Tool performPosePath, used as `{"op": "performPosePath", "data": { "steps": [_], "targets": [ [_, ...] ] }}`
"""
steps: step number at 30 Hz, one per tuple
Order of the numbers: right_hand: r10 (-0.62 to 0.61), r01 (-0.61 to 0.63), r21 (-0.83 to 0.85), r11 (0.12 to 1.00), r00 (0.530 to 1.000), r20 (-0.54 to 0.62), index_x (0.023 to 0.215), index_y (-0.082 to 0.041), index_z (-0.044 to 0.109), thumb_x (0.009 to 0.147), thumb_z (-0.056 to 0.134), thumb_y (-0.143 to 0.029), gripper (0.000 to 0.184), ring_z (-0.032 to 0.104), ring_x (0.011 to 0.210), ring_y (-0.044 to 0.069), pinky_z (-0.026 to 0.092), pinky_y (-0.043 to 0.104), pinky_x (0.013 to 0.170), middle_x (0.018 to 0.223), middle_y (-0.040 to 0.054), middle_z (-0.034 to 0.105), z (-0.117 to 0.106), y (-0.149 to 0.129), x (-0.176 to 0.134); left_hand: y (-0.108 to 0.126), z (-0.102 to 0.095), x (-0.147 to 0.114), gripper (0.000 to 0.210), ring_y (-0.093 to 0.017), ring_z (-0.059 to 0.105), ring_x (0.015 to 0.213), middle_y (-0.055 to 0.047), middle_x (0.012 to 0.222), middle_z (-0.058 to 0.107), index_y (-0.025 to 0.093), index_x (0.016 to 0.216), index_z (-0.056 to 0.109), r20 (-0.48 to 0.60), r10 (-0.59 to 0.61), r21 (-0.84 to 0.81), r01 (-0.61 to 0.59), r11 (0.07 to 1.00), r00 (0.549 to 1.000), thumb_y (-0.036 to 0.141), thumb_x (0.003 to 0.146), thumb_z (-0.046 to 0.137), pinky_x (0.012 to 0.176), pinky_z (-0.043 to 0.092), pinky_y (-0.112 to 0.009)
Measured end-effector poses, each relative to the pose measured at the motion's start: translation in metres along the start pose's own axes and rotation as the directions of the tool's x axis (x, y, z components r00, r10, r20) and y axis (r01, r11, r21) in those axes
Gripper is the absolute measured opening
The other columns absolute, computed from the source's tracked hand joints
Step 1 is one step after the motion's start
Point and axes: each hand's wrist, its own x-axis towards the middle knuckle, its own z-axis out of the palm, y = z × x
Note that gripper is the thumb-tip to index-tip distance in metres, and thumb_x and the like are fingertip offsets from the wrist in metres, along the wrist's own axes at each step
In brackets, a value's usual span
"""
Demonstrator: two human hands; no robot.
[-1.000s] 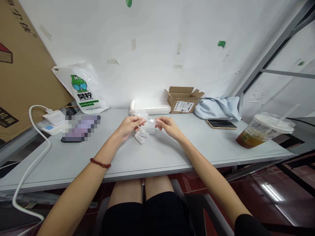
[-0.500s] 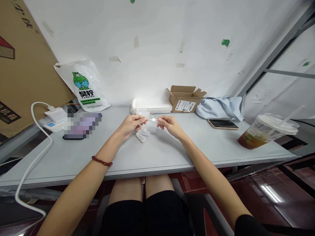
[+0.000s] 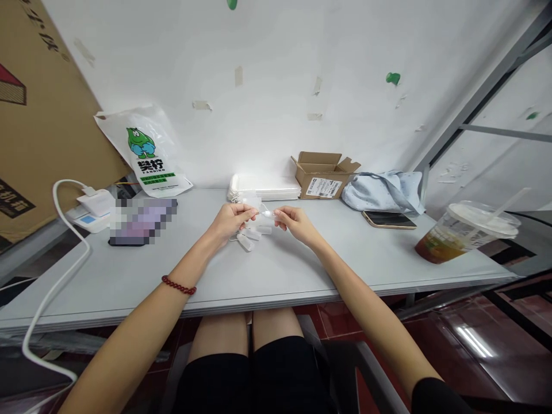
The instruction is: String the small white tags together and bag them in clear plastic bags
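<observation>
Left fingers: pinched narrow on thin white cord; exact grip too small to tell.
White piece: between left and right fingers, raised over table.
Right fingers: closed on right end of white piece.
Charger: far left.
Plastic bag: leaning at wall.
Pixelated phone: flat, right of charger.
Loose white pieces: on table, just below left fingers.
White stack: by wall.
Cardboard box: flaps up, beside stack.
Cloth bag: slumped beside box.
Dark phone: before cloth bag.
Drink cup: far right, with straw.
</observation>
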Motion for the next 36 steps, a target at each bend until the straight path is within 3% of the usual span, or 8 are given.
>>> {"op": "performPosePath", "data": {
  "steps": [8,15,19,23,28,31,36],
  "targets": [
    [-0.007,0.005,-0.042,0.999,1.0,-0.028,0.072,-0.015,0.056,0.084,0.046,-0.051,0.039,0.045,0.051,0.009,0.035,0.022,0.051,0.062,0.0003,0.055,0.004,0.002,-0.001,-0.002,0.009,-0.002,0.025,-0.008,0.034,0.046,0.001,0.054,0.051,0.015,0.061,0.064,-0.073,0.1,0.164,-0.087,0.983,0.992,0.039,0.067,0.065,0.045,0.026,-0.023],
    [-0.008,0.004,-0.067,0.998,0.998,-0.06,0.068,-0.016,0.054,0.085,0.046,-0.051,0.04,0.046,0.046,0.007,0.035,0.022,0.048,0.058,-0.0017,0.051,0.005,0.005,-0.001,0.003,0.015,-0.005,0.02,-0.012,0.048,0.056,-0.002,0.058,0.06,0.015,0.057,0.063,-0.078,0.161,0.227,-0.139,0.964,0.984,0.033,0.067,0.062,0.054,0.035,-0.023],
    [-0.022,0.017,-0.084,0.996,0.998,-0.058,0.076,-0.015,0.059,0.085,0.046,-0.053,0.041,0.048,0.046,0.008,0.036,0.022,0.047,0.059,-0.001,0.053,0.005,0.006,-0.001,0.001,0.015,-0.004,0.02,-0.011,0.047,0.055,-0.001,0.058,0.059,0.015,0.057,0.063,-0.074,0.134,0.193,-0.117,0.974,0.988,0.032,0.067,0.063,0.054,0.034,-0.023],
    [-0.046,0.04,-0.09,0.995,0.997,-0.061,0.08,-0.015,0.06,0.085,0.045,-0.055,0.043,0.048,0.047,0.008,0.036,0.021,0.047,0.062,0.0001,0.056,0.005,0.005,0.0,-0.002,0.011,0.0,0.022,-0.007,0.036,0.046,0.001,0.054,0.053,0.015,0.059,0.063,-0.057,0.05,0.077,-0.046,0.996,0.997,0.036,0.066,0.065,0.046,0.028,-0.023],
    [-0.078,0.073,-0.058,0.996,0.992,-0.095,0.083,-0.015,0.06,0.085,0.045,-0.057,0.044,0.046,0.048,0.008,0.038,0.022,0.049,0.066,0.0009,0.058,0.003,0.004,0.002,0.004,0.007,0.002,0.023,-0.009,0.044,0.054,-0.004,0.066,0.059,0.013,0.066,0.067,-0.056,-0.016,-0.105,0.01,0.994,0.998,0.036,0.068,0.062,0.043,0.028,-0.022],
    [-0.081,0.074,-0.068,0.995,0.991,-0.104,0.082,-0.015,0.06,0.085,0.045,-0.056,0.044,0.045,0.048,0.008,0.037,0.022,0.049,0.066,0.0009,0.057,0.001,0.003,0.001,0.006,0.007,0.0,0.022,-0.008,0.042,0.052,-0.003,0.067,0.058,0.014,0.069,0.067,-0.048,0.002,-0.074,-0.006,0.997,0.999,0.035,0.067,0.064,0.042,0.027,-0.021],
    [-0.051,0.048,-0.044,0.998,0.995,-0.085,0.083,-0.015,0.06,0.084,0.047,-0.056,0.043,0.045,0.048,0.008,0.037,0.022,0.048,0.063,0.0002,0.056,0.004,0.004,-0.001,0.003,0.011,-0.003,0.018,-0.006,0.037,0.043,0.004,0.049,0.046,0.015,0.061,0.058,-0.043,0.041,0.011,-0.041,0.999,0.998,0.032,0.066,0.064,0.043,0.028,-0.022]
  ]
}}
